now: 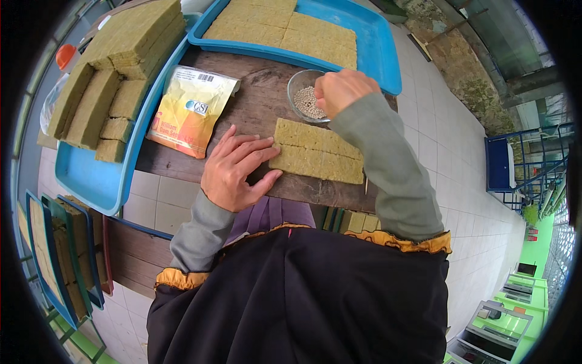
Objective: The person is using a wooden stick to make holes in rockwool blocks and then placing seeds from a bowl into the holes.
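On a dark wooden table lies a rectangular slab of yellowish growing medium [318,157], creased lengthwise and dotted with small holes. My left hand [238,170] rests at its left end, fingers spread and fingertips touching the edge. Beyond the slab stands a clear glass bowl [291,93] of small pale round seeds [308,101]. My right hand [343,91] is curled over the bowl's right side; its fingertips are hidden, so whether it holds seeds cannot be seen. A thin pointed stick [366,185] lies near the slab's right end.
A printed seed packet [191,111] lies left of my left hand. Farther left, a blue tray [91,168] bears stacked growing-medium blocks [132,34]. Another blue tray [377,50] with slabs [318,36] stands at the back. Upright trays [59,255] stand at lower left.
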